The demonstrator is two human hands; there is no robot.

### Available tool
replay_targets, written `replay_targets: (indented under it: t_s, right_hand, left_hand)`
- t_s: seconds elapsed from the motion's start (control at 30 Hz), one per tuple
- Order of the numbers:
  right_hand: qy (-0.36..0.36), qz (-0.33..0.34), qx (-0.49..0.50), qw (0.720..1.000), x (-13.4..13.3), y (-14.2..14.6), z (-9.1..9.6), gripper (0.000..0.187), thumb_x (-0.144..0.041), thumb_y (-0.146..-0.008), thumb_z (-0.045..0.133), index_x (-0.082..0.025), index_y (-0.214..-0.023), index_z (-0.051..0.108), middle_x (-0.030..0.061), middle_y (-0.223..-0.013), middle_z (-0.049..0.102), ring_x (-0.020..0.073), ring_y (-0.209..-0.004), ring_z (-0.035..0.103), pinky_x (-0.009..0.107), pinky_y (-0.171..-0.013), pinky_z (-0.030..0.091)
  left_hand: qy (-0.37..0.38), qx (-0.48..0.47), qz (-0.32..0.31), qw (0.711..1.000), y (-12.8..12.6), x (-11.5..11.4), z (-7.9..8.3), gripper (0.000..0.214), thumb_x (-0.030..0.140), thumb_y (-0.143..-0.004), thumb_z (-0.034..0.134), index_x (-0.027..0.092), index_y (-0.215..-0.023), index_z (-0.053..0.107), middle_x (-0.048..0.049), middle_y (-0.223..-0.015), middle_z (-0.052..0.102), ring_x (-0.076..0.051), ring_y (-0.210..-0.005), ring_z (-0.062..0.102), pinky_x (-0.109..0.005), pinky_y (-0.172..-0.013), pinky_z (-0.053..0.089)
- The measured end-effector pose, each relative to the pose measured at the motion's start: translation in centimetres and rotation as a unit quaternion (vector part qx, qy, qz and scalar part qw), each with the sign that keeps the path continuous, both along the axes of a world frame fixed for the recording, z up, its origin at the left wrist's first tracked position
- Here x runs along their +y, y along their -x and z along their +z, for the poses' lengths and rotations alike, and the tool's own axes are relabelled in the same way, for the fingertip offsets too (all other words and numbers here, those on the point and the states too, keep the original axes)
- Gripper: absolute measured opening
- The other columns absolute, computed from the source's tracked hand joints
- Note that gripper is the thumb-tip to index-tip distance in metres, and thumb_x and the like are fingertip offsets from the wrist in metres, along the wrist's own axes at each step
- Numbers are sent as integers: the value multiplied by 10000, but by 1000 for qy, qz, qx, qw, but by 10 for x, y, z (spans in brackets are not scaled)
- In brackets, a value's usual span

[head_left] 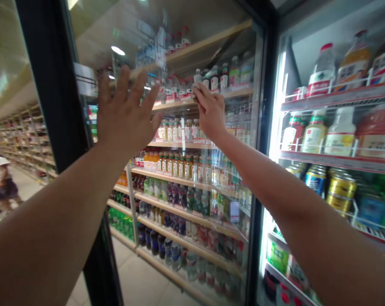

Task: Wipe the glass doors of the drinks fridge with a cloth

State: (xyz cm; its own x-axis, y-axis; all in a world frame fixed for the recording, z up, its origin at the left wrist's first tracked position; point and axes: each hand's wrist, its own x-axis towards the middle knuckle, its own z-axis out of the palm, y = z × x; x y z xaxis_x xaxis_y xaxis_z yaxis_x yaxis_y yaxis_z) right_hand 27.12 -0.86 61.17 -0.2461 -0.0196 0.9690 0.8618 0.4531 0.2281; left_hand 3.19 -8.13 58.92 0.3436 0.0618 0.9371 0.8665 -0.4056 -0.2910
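Observation:
A glass cooler door [186,127] with a dark frame stands swung open in front of me. My left hand [125,106] is raised at its left part, fingers spread, palm toward the pane, holding nothing. Whether the palm touches the glass I cannot tell. Higher on the pane's middle, my right hand [211,106] is closed, its fingertips pressed together at the glass. A small dark edge shows under those fingertips, too little to name. A white label [85,79] is on the door's left side, near my left fingers.
To the right is the lit cooler, with bottles [321,70] and cans [341,189] on wire-fronted shelves [338,94]. Wooden shelves [179,185] full of drinks show through the glass. A person [1,174] is in the aisle at far left, beside long store shelves [23,136].

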Motion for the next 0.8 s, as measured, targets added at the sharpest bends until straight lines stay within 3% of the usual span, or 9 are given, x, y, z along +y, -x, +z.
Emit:
replay_targets:
  t_s: [0.13, 0.3, 0.4, 0.53, 0.67, 0.73, 0.8]
  right_hand:
    - [25, 5, -95, 995, -7, 5, 4, 586, -128, -957, 331, -388, -1467, 460, -96, -1549, 448, 191, -1422, 418, 478, -1196, 371]
    - [27, 4, -25, 999, -6, -2, 19, 570, -178, -972, 332, -356, -1508, 413, -59, -1563, 432, 222, -1426, 410, 492, -1175, 396]
    - [19, -6, -57, 998, -11, 8, 3, 588, -155, -970, 341, -364, -1518, 385, -67, -1600, 370, 220, -1451, 374, 497, -1207, 348]
    - [8, -11, -145, 989, -21, 14, -12, 588, -77, -963, 289, -337, -1454, 481, -78, -1555, 442, 164, -1421, 413, 440, -1217, 328]
    - [8, -14, -70, 997, -20, 12, -4, 552, -93, -974, 302, -324, -1429, 511, -54, -1547, 458, 164, -1387, 448, 422, -1182, 365]
    - [1, -18, -41, 999, -20, 16, -14, 561, -104, -977, 318, -339, -1464, 469, -50, -1561, 439, 173, -1388, 441, 426, -1171, 375]
    - [0, -20, -83, 996, -24, 22, -35, 603, -105, -969, 346, -380, -1502, 407, -74, -1567, 427, 186, -1384, 436, 448, -1171, 373]
  left_hand:
    - [-6, 5, -8, 1000, 0, 1, 1, 585, 514, -980, 414, 329, -1533, 371, 75, -1660, 176, -299, -1550, 68, -563, -1268, -63]
    - [-10, 9, -10, 1000, 0, 0, 0, 576, 483, -974, 424, 388, -1537, 343, 115, -1654, 163, -279, -1551, 64, -552, -1276, -52]
    - [-15, 12, 5, 1000, -1, -1, 0, 588, 486, -985, 387, 346, -1553, 330, 81, -1659, 157, -294, -1550, 64, -574, -1273, -35]
    - [-12, 8, 10, 1000, -2, -2, 1, 594, 496, -979, 377, 347, -1551, 330, 99, -1653, 166, -274, -1551, 65, -551, -1284, -29]
    - [-10, 0, -10, 1000, -1, -2, 0, 617, 518, -938, 451, 385, -1532, 350, 138, -1641, 175, -269, -1550, 74, -549, -1289, -37]
    - [-9, 0, -11, 1000, -1, -2, 1, 621, 521, -937, 458, 364, -1531, 364, 115, -1646, 178, -279, -1549, 74, -562, -1286, -31]
    - [-9, 0, -7, 1000, 0, -1, 1, 610, 520, -951, 434, 343, -1532, 371, 87, -1650, 185, -287, -1549, 75, -576, -1280, -17]
